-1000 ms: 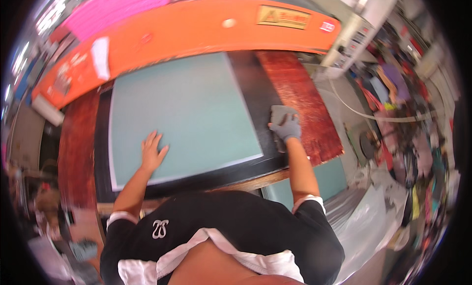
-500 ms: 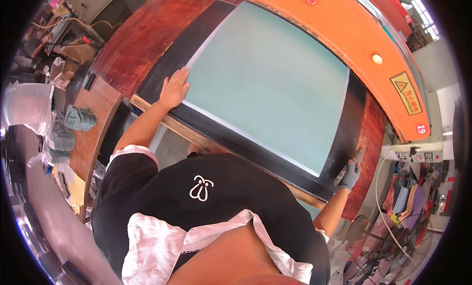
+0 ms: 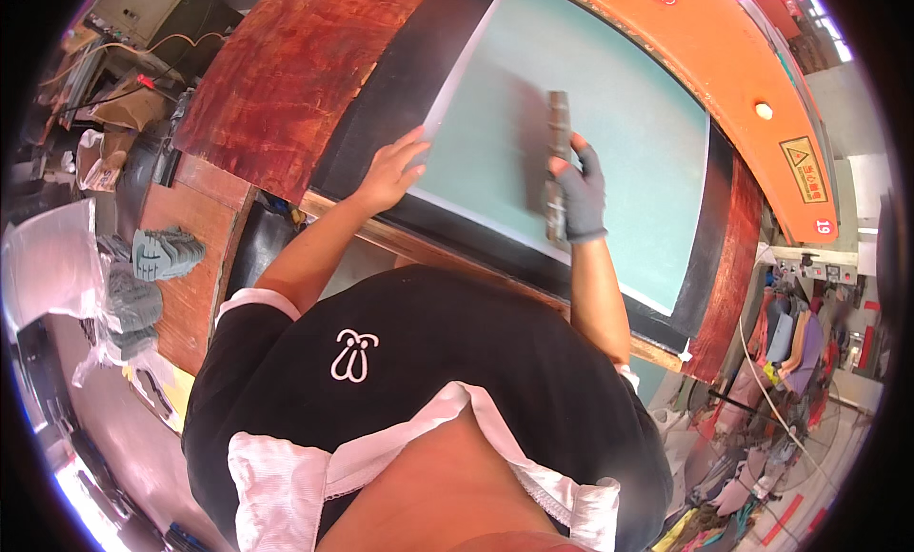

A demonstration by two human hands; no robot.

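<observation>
A pale green sheet [image 3: 647, 190] lies flat on a black board [image 3: 381, 105] in front of me. My right hand [image 3: 583, 195], in a grey glove with bare fingertips, holds a long, narrow metal cutting die [image 3: 557, 124] over the middle of the sheet. The die stands on edge or tilted and casts a shadow to its left. Whether it touches the sheet I cannot tell. My bare left hand [image 3: 392, 174] is open at the sheet's near left edge, fingers spread, with nothing in it.
An orange press beam [image 3: 724, 67] crosses the far side. Red-brown boards [image 3: 276, 86] flank the black one. At left, a stack of grey-green cut pieces [image 3: 167, 254] sits on a wooden side table [image 3: 181, 309]. Coloured scraps [image 3: 785, 338] hang at the right.
My right hand has moved left from the board's right side to above the sheet, bringing the cutting die with it. My left hand stays by the sheet's left edge. The view has shifted.
</observation>
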